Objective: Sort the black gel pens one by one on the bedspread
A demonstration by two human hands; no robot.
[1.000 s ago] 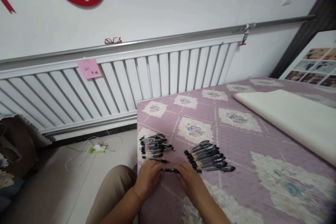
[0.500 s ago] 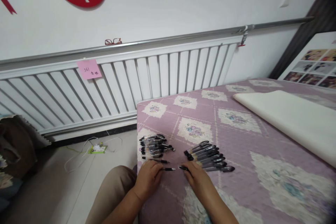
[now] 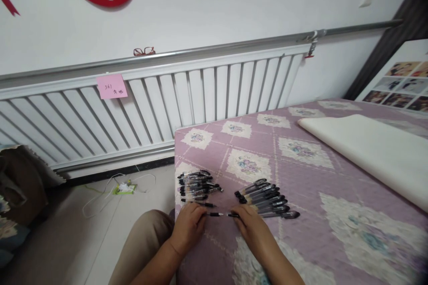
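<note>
Our left hand (image 3: 190, 225) is closed on a pen (image 3: 214, 214), its pale tip facing right; across a small gap, our right hand (image 3: 247, 222) pinches a dark piece, probably its cap (image 3: 232, 214). Both lie low over the cloth (image 3: 214, 254); we cannot tell whether they touch it. We do best with pen and cap level and in line, moved straight so the tip neither bends nor marks the cloth. Counting rightward: one pile (image 3: 197, 184) of pens, too overlapped to number; one lone pen (image 3: 207, 205); one held pen; one cap; one row (image 3: 272, 199) of roughly seven pens.
</note>
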